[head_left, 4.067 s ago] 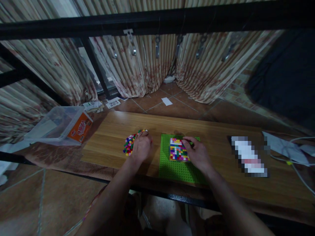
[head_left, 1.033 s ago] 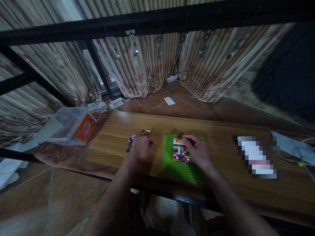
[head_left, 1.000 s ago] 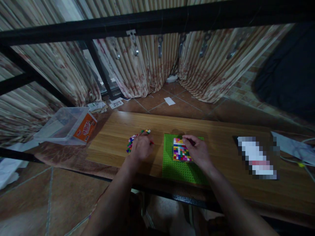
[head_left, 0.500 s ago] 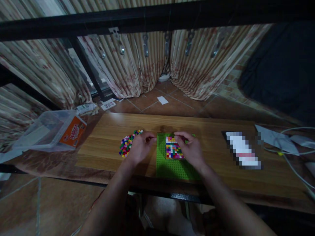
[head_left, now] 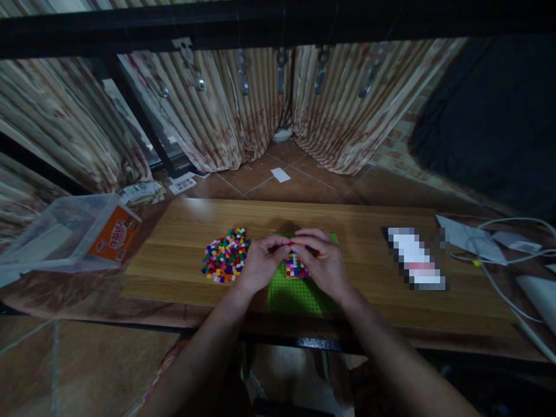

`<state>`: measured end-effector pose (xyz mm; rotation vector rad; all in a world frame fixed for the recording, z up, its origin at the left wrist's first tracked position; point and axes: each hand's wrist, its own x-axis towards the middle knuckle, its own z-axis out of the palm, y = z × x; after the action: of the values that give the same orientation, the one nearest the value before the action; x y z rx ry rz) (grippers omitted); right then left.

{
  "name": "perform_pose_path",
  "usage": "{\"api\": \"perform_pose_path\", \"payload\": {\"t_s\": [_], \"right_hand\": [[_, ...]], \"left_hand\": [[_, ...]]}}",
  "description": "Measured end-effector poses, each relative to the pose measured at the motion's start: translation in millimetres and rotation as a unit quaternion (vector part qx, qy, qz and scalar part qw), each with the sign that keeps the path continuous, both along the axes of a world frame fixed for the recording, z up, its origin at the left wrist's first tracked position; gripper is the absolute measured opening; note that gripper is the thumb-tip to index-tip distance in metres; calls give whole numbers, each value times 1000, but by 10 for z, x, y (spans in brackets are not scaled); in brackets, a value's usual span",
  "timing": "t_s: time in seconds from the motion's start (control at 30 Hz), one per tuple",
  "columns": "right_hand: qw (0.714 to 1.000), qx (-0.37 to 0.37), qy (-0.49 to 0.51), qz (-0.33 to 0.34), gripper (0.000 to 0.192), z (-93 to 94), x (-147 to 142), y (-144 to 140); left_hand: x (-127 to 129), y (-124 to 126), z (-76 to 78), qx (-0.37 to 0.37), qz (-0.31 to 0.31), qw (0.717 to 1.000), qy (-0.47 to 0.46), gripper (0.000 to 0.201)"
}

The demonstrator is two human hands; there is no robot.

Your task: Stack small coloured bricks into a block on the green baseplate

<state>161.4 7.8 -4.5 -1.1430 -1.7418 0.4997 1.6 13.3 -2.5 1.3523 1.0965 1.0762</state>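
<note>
Hands, two, both mine: left hand [head_left: 266, 262] and right hand [head_left: 324, 258] meet fingertip to fingertip over one green board [head_left: 304, 296]. Fingers on both curled into a pinch; a red brick [head_left: 292, 244] seems to show between the tips, can't tell which hand grips it. One brick block [head_left: 297, 268], many colors, sits on the board under my fingers, partly covered, bricks uncountable. One loose brick pile [head_left: 225, 256] on the wood left of my left hand, too many to count.

One wooden table [head_left: 165, 255]. Board's near edge lies close to the table's near edge; more wood behind it toward the far edge. Gap from pile to board is narrow, and my left hand spans it. Wide stretch of wood right of the board, up to one pixelated flat item [head_left: 414, 259]. More wood left of the pile, out to the table's left end. Just past that end: one clear plastic box [head_left: 56, 231], one orange label [head_left: 115, 234]. White cables [head_left: 499, 221] at far right, count unclear. Six metal hooks [head_left: 244, 78] on the bar ahead.
</note>
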Motion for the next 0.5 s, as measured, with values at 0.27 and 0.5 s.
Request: {"api": "perform_pose_path", "payload": {"t_s": [0.27,0.5], "right_hand": [[999,-15,-33,-27,14,11,162,62],[996,-43,-74,-10,12,-74,163,102]], "left_hand": [[-62,78,-84,48,81,990,105,17],[-82,91,-119,39,85,979,183,21]]}}
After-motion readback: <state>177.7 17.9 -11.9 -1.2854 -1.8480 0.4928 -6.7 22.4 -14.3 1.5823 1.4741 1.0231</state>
